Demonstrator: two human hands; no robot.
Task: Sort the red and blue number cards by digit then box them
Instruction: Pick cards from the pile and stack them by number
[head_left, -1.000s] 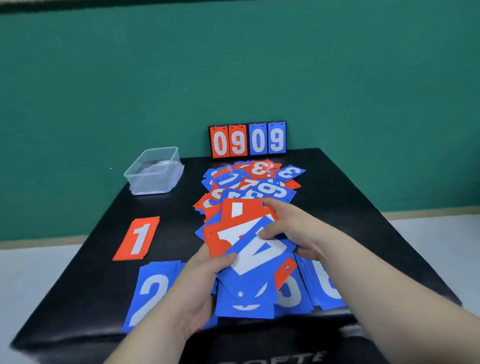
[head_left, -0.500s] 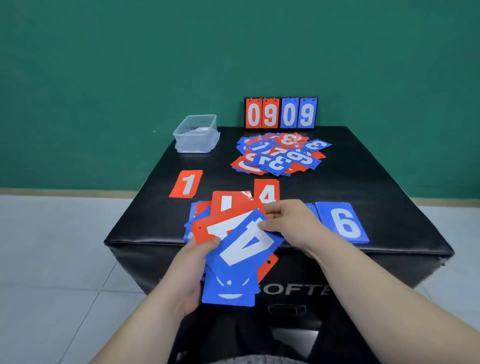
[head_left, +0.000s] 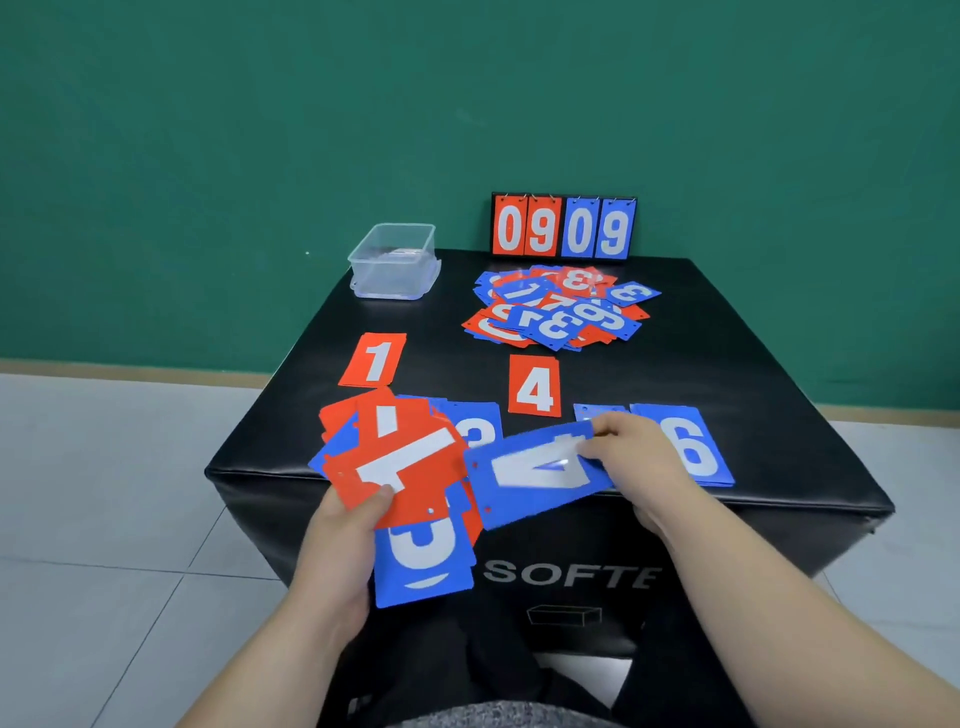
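From the head camera, I take the scoreboard reading 0909, at the far edge of the black box, as my landmark. My left hand is clamped on a fan of cards, thumb pressed on the top red one, whose white digit is turned sideways; a blue card sticks out below the fan, over the box's near edge. My right hand pinches one end of a blue 4, which is held flat and turned sideways, just right of the fan and nearly touching it.

Directly in front of the scoreboard lies the unsorted pile of red and blue cards, overlapping at all angles. Left of the scoreboard, at the same far edge, sits the clear tub, open at the top. Nearer to me than the pile, a red 4 lies face up, and a red 1 lies well to its left. At the near right, partly behind my right hand, is a blue 6. Between my two hands a blue card shows part of a digit I cannot read for certain.
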